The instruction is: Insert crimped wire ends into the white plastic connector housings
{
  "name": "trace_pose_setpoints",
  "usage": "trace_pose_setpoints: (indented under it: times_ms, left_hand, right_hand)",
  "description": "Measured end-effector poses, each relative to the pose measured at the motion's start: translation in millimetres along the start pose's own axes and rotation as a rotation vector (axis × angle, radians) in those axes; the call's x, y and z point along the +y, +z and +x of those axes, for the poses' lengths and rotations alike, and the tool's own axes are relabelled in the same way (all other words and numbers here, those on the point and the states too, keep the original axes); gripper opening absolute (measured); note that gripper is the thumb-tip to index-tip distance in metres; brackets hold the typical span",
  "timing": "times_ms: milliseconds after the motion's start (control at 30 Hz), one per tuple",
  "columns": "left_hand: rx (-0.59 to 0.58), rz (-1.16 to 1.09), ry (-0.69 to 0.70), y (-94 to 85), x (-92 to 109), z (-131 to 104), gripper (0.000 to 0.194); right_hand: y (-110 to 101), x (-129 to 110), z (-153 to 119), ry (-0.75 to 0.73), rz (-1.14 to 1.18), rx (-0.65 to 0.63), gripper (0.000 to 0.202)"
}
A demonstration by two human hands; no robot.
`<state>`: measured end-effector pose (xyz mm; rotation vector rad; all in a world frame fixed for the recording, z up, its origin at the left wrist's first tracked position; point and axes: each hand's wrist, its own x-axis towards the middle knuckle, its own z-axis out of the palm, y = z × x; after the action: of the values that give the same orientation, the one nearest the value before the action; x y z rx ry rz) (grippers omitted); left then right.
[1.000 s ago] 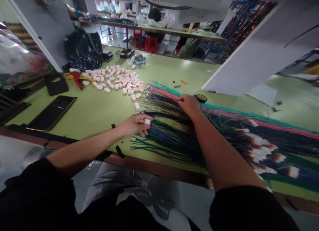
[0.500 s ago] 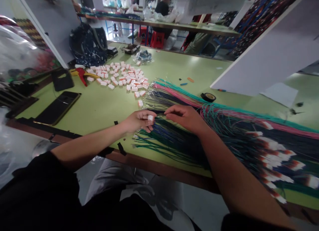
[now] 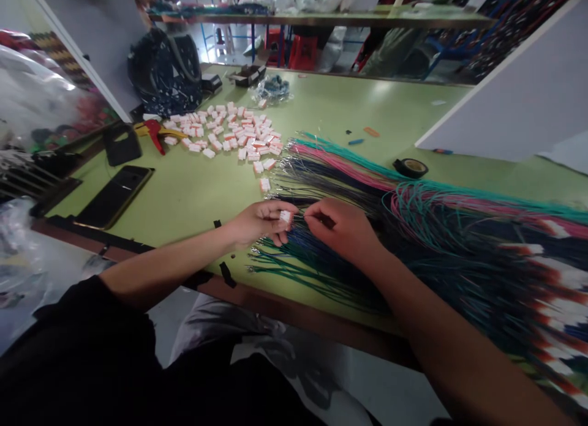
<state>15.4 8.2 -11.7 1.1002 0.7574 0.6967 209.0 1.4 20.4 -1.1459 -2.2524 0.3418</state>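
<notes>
My left hand [image 3: 263, 223] pinches a small white and orange connector housing [image 3: 285, 217] between thumb and fingers. Close to its right, my right hand [image 3: 337, 227] has thumb and forefinger pressed together on a thin wire [image 3: 301, 215], whose end points at the housing; whether it touches, I cannot tell. Under both hands lie bundles of loose wires: teal wires [image 3: 353, 158], pink wires [image 3: 342, 166], dark ones and green wires [image 3: 294, 275], their bare ends toward the left. Beyond my left hand spreads a heap of white and orange connector housings [image 3: 229, 132].
Wired connectors [image 3: 558, 310] lie at the right. Black tape [image 3: 411, 168] sits behind the wires. A phone [image 3: 114, 196], a dark case [image 3: 122, 143] and a red and yellow tool [image 3: 158, 135] are at the left. A bag [image 3: 163, 71] and a white partition [image 3: 509, 101] stand farther back.
My right thumb and forefinger have closed together on a wire, and its end has come up beside the housing. The view has shifted slightly; my left hand still holds the housing, turned a little.
</notes>
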Motion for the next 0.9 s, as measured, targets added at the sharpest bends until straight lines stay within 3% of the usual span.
trace_pose_setpoints:
  times_ms: [300,900]
  left_hand:
    - [0.000,0.038,0.010,3.0,5.0,-2.0,0.019]
    - [-0.042,0.095,-0.001,1.4,4.0,-4.1,0.025]
  right_hand:
    - [7.1,-1.7,-4.6,-0.009,-0.116,0.017,0.013]
    - [27.2,-5.3,-7.6,-0.020,-0.172,0.016,0.021]
